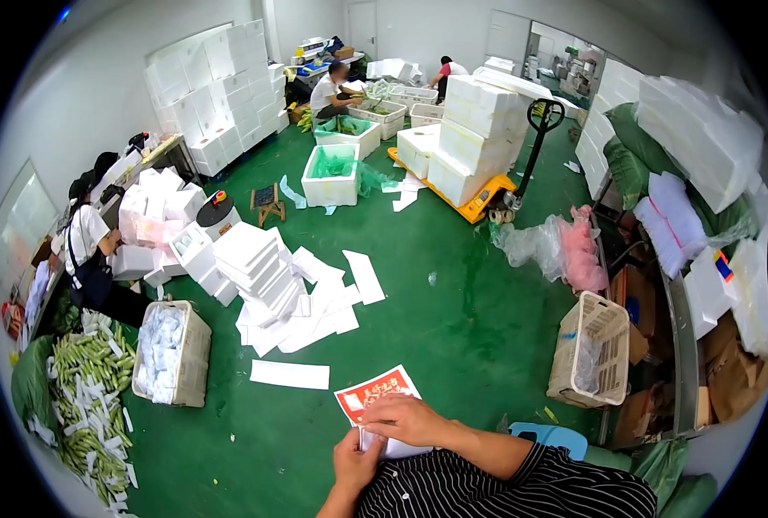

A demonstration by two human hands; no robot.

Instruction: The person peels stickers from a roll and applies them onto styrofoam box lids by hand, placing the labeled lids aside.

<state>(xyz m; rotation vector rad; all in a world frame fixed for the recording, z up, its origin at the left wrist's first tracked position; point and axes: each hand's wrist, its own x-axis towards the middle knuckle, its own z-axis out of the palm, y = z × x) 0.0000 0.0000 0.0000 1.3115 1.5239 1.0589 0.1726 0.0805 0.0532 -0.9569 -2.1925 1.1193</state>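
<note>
head: white panels (315,324) beyond red sheet (360,397)

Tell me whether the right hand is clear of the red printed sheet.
No, the right hand covers part of the red printed sheet.

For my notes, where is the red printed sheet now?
In the head view, the red printed sheet is at bottom centre, partly covered by the right hand, right of a flat white panel.

Open floor (466,332) between sheets (319,321) and crate (566,352)
</note>
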